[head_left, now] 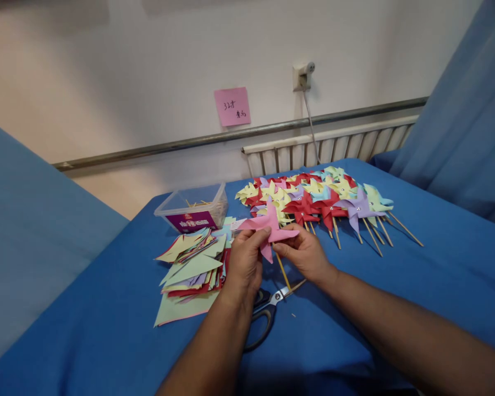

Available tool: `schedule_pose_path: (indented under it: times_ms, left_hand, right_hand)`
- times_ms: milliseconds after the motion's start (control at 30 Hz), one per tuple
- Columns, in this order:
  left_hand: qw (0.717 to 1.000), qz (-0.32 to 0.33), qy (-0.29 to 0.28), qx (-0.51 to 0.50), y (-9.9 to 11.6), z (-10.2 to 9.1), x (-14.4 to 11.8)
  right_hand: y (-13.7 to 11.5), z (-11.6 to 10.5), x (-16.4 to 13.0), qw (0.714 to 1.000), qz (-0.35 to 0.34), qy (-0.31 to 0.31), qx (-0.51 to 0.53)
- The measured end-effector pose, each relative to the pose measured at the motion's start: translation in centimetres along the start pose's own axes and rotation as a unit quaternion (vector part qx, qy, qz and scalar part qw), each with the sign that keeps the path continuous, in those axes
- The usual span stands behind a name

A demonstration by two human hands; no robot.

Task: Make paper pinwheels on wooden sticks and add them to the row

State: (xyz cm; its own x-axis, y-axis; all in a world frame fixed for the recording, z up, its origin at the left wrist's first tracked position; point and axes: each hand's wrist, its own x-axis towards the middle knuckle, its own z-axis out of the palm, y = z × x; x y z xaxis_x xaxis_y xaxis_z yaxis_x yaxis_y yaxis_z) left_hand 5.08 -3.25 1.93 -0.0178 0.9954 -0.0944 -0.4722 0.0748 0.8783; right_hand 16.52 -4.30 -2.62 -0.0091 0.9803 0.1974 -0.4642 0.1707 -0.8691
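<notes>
Holding a pink pinwheel [268,226] just above the scissors [268,308], both hands pinching its paper: left hand [244,263] closed on the left blade, right hand [303,254] on the right, stick [282,269] slanting down between them toward the scissors.

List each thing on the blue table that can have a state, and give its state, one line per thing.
Pink pinwheel: held up by both hands, on a stick.
Left hand: gripping the pinwheel.
Right hand: gripping the pinwheel.
Scissors: lying flat, blades nearly shut.
Plastic box: open, no lid.
Finished pinwheels: piled together.
Cut paper: loosely stacked.
</notes>
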Motion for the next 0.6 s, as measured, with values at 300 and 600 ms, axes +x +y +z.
schedule_pose_path:
  times_ms: [300, 600]
  left_hand:
    - [0.998, -0.047, -0.034, -0.007, -0.28, 0.10, -0.39]
    - [0.997, -0.077, -0.032, 0.001, -0.55, -0.37, 0.09]
  right_hand:
    - [-0.63, -0.46, 0.28, 0.996, -0.038, 0.050, -0.061]
    - [-0.67, -0.72, 0.40, 0.997, -0.052, 0.025, -0.056]
